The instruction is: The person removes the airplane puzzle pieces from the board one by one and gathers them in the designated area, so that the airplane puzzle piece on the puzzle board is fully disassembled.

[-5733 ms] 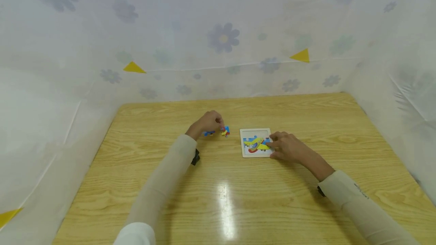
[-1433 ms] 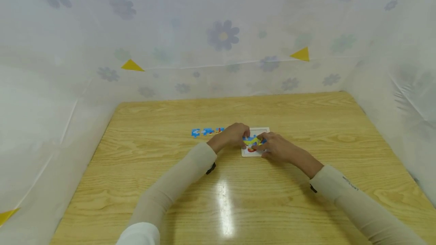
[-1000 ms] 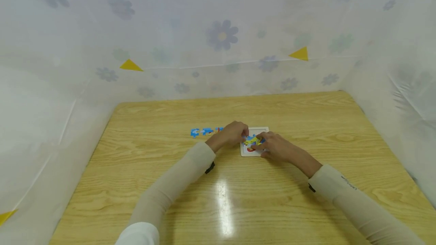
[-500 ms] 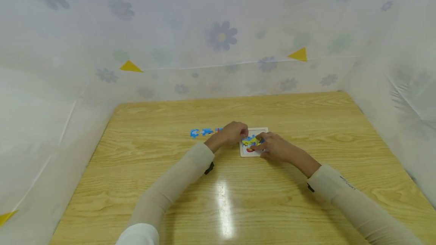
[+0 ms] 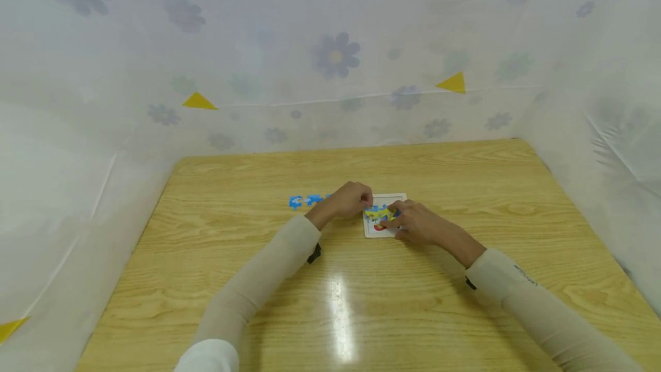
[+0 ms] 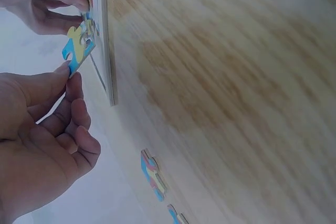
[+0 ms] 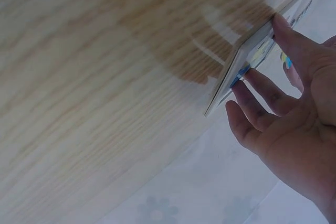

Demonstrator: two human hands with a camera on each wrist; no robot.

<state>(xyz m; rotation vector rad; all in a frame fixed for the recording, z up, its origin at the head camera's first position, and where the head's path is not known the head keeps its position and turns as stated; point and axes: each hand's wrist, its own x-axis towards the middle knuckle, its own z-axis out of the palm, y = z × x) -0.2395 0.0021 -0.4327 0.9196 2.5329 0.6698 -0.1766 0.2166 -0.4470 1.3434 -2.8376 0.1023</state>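
Note:
My left hand pinches a blue-and-yellow jigsaw puzzle piece between thumb and index finger, its other fingers loosely curled. That piece is tilted beside the left part of a white-rimmed puzzle tray. In the tray lie printed pieces in yellow, blue and red, partly covered by the hands. My right hand comes in from the right; its fingertips rest on the tray's pieces, as the right wrist view shows, with the thumb at the tray's edge.
Left of the tray, loose puzzle pieces lie in a row on the wooden table: a blue one, another blue one, and a third partly hidden behind the left hand. A pale flowered curtain encloses the table's back and sides.
Since the oldest frame, my left hand has come from the loose pieces to the tray, and my right has moved further over it. Lately the left hand has shifted slightly left with its piece.

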